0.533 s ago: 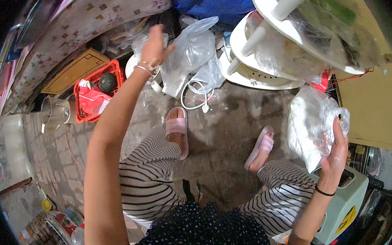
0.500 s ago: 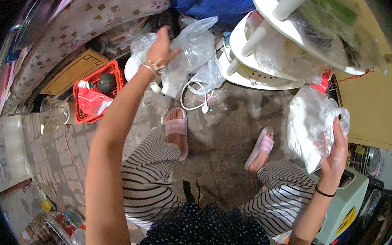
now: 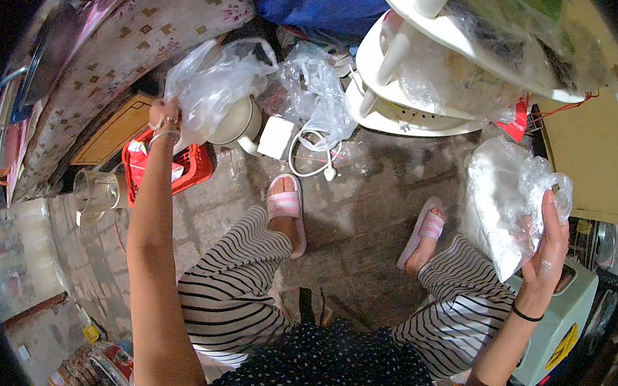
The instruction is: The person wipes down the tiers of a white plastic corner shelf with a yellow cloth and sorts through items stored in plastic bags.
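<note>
My left hand (image 3: 164, 115) is closed on the edge of a thin clear plastic bag (image 3: 219, 82), which spreads to the right of it. This bag lies partly over a cream-coloured pot (image 3: 241, 124) with a stubby handle. My right hand (image 3: 550, 247), on the right side, grips the gathered top of a clear bag of white powder (image 3: 495, 209), held above the floor. Beneath my left wrist sits a red plastic basket (image 3: 197, 166); my arm hides part of its contents.
A white corded plug (image 3: 329, 173) and a white block-shaped thing (image 3: 277, 137) lie ahead of my feet. Another crumpled clear bag (image 3: 317, 94) is behind them. A white tiered rack (image 3: 403, 124) stands far right; a pale green machine (image 3: 558, 325) is near my right arm. A clear container (image 3: 94, 192) stands left.
My left hand has moved left and nearer, drawing a clear bag away from the other bag and across the pot. The right hand still holds the powder bag.
</note>
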{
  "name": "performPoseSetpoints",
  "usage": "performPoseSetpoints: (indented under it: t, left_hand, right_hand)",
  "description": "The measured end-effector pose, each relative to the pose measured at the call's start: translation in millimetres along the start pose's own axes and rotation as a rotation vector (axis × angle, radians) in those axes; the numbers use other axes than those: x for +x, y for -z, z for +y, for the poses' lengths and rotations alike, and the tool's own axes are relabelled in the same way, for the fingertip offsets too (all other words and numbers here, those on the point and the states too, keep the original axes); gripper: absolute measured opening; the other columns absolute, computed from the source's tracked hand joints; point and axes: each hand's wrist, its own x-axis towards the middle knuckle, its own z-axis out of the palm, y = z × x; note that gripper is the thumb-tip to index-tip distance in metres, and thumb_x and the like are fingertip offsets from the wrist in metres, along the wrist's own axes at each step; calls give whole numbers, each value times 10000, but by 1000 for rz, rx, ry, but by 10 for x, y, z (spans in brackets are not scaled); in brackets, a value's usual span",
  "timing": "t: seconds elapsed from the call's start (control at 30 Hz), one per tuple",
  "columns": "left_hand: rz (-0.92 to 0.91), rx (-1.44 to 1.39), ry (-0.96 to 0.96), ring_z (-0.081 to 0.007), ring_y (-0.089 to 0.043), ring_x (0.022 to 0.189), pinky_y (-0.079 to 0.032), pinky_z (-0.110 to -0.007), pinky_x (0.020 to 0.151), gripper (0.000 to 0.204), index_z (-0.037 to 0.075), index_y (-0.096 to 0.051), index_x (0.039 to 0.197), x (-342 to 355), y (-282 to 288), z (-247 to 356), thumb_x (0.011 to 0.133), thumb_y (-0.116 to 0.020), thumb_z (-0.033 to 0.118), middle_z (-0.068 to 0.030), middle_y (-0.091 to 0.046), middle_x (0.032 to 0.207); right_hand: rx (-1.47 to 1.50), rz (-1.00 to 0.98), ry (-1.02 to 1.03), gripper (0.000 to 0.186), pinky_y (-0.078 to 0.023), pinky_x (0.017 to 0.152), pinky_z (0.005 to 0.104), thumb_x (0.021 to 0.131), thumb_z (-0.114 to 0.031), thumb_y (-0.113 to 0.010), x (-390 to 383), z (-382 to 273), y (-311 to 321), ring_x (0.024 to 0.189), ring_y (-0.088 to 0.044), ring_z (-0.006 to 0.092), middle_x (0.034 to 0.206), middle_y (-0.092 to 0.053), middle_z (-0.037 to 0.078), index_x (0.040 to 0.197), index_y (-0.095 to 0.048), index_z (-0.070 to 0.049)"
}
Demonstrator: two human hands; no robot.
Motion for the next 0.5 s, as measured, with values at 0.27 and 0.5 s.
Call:
performPoseSetpoints:
  t: [0.27, 0.5]
  left_hand:
    - [103, -597, 295, -181, -574, 489, -472, -296, 434, 125, -21, -544, 767, -5, -9, -520, 801, -542, 100, -118, -595, 638]
    - [25, -66, -218, -312, -606, 925, -475, -413, 798, 495, -31, -413, 1157, 238, 3, -1190, 770, -596, 219, -231, -593, 982]
  right_hand:
    - [-13, 10, 1, 276, -499, 692, 255, 887, -215, -572, -14, 6, 66, 848, -598, 113, 1013, -614, 50, 1095, -555, -36]
    - [23, 41, 26, 243, -484, 632, 228, 887, -204, -574, -21, 1, -25, 793, -593, 99, 990, -618, 36, 1077, -568, -52]
